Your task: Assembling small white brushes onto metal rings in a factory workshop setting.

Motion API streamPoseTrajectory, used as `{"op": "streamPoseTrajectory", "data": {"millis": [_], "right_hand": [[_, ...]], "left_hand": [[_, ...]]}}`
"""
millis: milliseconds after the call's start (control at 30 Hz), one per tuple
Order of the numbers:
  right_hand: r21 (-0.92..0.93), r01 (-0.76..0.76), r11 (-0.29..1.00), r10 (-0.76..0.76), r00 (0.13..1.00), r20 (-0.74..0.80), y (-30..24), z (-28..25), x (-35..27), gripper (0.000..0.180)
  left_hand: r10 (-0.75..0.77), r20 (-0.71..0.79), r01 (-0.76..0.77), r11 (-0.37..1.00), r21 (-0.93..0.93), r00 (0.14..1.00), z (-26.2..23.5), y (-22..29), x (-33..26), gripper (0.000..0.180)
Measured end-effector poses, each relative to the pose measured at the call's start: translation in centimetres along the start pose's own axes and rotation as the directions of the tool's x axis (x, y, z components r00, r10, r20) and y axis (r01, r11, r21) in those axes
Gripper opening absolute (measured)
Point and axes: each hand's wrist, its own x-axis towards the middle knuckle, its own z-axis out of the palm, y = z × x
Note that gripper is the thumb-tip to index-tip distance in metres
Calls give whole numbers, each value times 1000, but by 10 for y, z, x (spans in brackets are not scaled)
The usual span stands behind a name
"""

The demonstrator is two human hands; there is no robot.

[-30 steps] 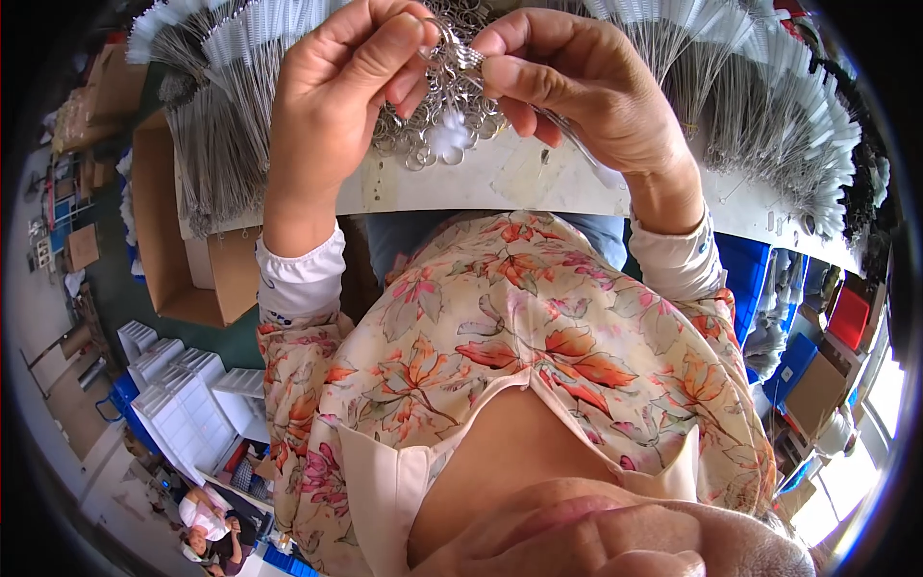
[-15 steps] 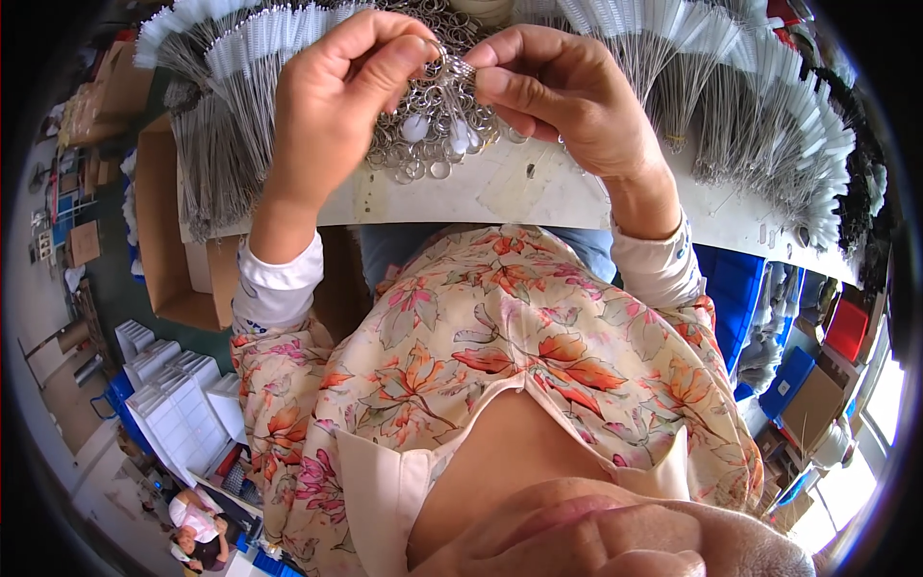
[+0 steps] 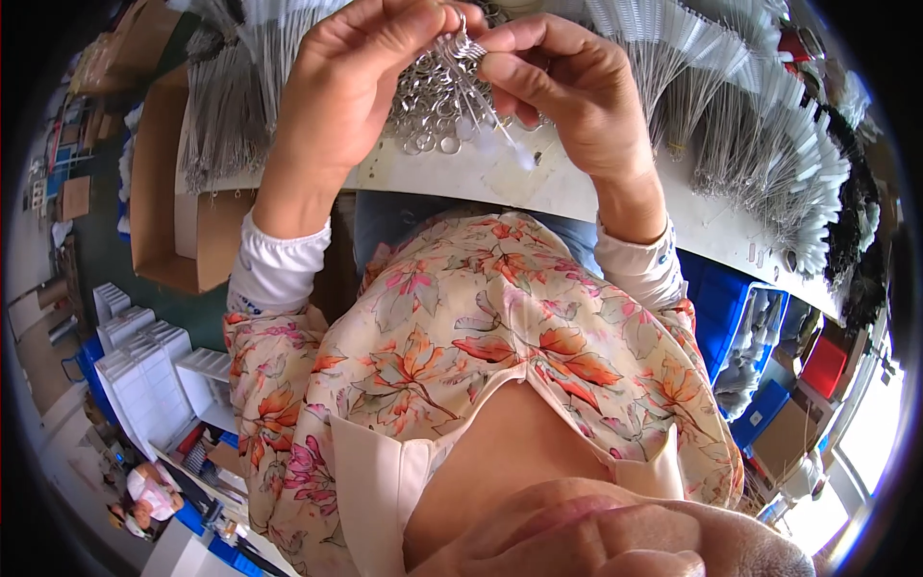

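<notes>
Above the near edge of the work table, my left hand (image 3: 351,91) pinches a metal split ring (image 3: 461,23) between thumb and fingertips. My right hand (image 3: 582,101) is closed beside it, thumb and forefinger gripping the looped wire ends of several small wire brushes (image 3: 486,104). The looped ends meet the ring; whether they are threaded onto it is too small to tell. The brushes' thin stems slant down to the right, ending in whitish tips. Behind and below the hands lies a heap of loose metal rings (image 3: 420,115).
Bundles of white-bristled wire brushes line the table (image 3: 558,188) at left (image 3: 226,125) and right (image 3: 711,96). Black brushes (image 3: 860,212) lie at the far right. A cardboard box (image 3: 159,207) stands left, blue bins (image 3: 716,298) lower right, white crates (image 3: 149,380) lower left. Another person (image 3: 152,495) is far off.
The brushes have fanned out and now slant right, with their tips in front of the table. Both hands remain pinched together at the ring. The whole view has shifted slightly.
</notes>
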Motion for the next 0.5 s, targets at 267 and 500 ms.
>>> {"op": "streamPoseTrajectory", "data": {"millis": [267,500], "right_hand": [[-42,46,998,-51,988,-144,41,20,11,11],[-480,62,875,-92,995,-40,86,12,-14,16]], "left_hand": [[-82,-228,-22,906,-422,970,-16,-10,-16,13],[320,-228,-339,940,-48,920,-73,77,-95,20]]}}
